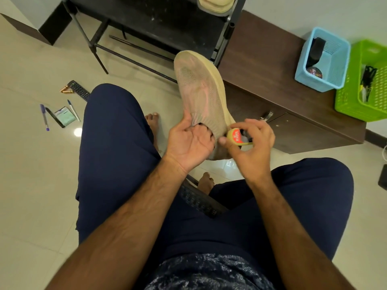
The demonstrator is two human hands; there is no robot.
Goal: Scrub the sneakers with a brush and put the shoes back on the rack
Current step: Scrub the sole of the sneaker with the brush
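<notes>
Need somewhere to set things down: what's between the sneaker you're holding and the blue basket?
In the head view, only bare brown cabinet top lies between the sneaker and the blue basket.

Beige knit sneaker (200, 93), blue basket (339, 65), green basket (356, 97), black rack (150, 19).

Sneaker (199, 91) before rack (159, 19); cabinet (261, 65) right of rack, two baskets (314, 80) (345, 101) on it; remote (79, 90), pens (44, 117) on floor (31, 185) left

Person, seen from above. Plain dark navy legwear (117, 143) covers both thighs and knees at centre frame. A navy top with pale mottled print (209, 273) shows at the bottom edge. Forearms (134, 222), left hand (188, 143), right hand (253, 147) and feet (151, 120) are uncovered.
</notes>
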